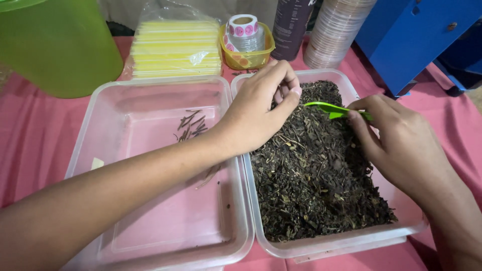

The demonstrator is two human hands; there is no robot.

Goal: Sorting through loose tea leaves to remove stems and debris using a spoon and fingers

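The left hand (256,113) pinches loosely over dark dried leaves (314,165) at frame centre. The right hand (401,145) grips green plastic tweezers (334,109). Both clear plastic tubs (150,100) sit on a pink cloth (30,135).

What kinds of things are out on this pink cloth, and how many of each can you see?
Clear plastic tubs: 2, one holding a few twigs, one full of dried leaves
Green scoop: 1, in the right hand
Small yellow tub: 1
Sticker roll: 1
Bag of yellow sheets: 1
Green container: 1
Stack of lids: 1
Total: 8
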